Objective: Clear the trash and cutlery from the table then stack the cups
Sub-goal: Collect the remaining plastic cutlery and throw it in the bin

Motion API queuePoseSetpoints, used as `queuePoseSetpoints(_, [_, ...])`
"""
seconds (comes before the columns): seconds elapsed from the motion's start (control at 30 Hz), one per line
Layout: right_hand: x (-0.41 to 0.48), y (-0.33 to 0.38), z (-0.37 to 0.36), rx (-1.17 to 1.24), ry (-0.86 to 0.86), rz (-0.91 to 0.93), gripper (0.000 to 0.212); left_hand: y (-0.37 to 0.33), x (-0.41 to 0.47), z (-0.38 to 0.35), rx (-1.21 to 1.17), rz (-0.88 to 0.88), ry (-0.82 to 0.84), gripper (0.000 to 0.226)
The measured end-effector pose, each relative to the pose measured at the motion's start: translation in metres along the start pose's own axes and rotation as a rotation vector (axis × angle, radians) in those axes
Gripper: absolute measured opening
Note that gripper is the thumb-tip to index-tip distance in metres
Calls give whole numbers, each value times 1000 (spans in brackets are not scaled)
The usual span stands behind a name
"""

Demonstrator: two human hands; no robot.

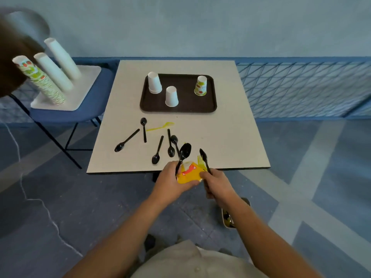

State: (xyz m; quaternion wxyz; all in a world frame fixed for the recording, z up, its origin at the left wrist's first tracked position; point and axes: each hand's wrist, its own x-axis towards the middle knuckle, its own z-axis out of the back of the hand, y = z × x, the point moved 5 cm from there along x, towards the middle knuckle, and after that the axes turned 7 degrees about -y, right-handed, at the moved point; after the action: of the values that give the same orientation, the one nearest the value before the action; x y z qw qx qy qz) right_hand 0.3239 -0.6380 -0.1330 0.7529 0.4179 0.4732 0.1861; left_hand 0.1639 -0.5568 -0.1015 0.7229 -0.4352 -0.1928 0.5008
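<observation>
At the table's near edge my left hand (pixel 171 180) grips a yellow wrapper (pixel 189 173) together with a black spoon (pixel 184 152). Beside it my right hand (pixel 217 185) grips another black spoon (pixel 203 157) and a yellow fork (pixel 200 159). Several black spoons (pixel 157 150) and a yellow spoon (pixel 160 127) lie loose on the white table (pixel 220 137). On a dark tray (pixel 178 109) stand two white cups (pixel 154 82), upside down, and a printed cup (pixel 200 85).
To the left a blue chair (pixel 66 115) carries a white board with three tall cup stacks (pixel 52 72). A blue mesh fence (pixel 301 87) runs behind and to the right. A foot (pixel 230 215) rests on the floor under my right arm.
</observation>
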Motion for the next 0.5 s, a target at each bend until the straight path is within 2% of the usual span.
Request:
queuePoseSetpoints(0.07, [-1, -20, 38, -4, -27, -10, 16, -16, -9, -30, -20, 28, -32, 44])
queuePoseSetpoints(0.3, [-10, -83, 184, -156, -125, 12, 23, -43, -56, -167, -316, 323, -69, 35])
queuePoseSetpoints(0.5, [5, -144, 263, -175, -170, -89, 18, -50, -92, -244, -204, 410, 78, 34])
